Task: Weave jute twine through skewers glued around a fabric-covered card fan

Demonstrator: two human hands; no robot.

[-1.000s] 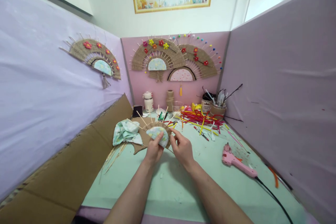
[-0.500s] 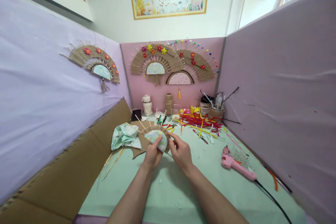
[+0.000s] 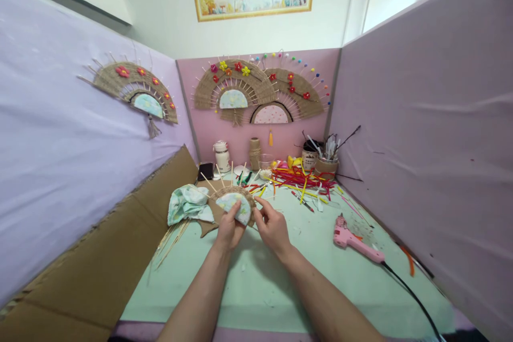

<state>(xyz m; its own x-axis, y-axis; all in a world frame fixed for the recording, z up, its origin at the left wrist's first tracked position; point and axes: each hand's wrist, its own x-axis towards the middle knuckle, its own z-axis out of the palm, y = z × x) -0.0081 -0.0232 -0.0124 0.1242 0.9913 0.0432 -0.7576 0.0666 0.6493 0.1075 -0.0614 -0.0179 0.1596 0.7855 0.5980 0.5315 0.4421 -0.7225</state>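
Observation:
My left hand (image 3: 230,226) is closed on a small half-round fan (image 3: 230,202), its thumb pressed on the pale floral cloth in the middle. Brown twine is woven in a band (image 3: 237,191) round the cloth's curved edge, and thin wooden sticks (image 3: 217,172) fan out beyond it. At the fan's right edge, my right hand (image 3: 271,223) has its index finger and thumb bent against the woven band. Whatever lies between those fingertips is too small to make out. Below the fan is a piece of brown cardboard (image 3: 207,228).
Crumpled green cloth (image 3: 188,204) and loose sticks (image 3: 172,243) lie to the left. A pink glue gun (image 3: 356,240) with a black cord rests at right. Red and yellow pipe cleaners (image 3: 300,180), a twine spool (image 3: 255,154) and a white bottle (image 3: 222,156) are at the back.
The camera view has shifted slightly, moving the scene up and left in the picture. My left hand keeps its hold on the fan; my right fingers have shifted a little at its edge.

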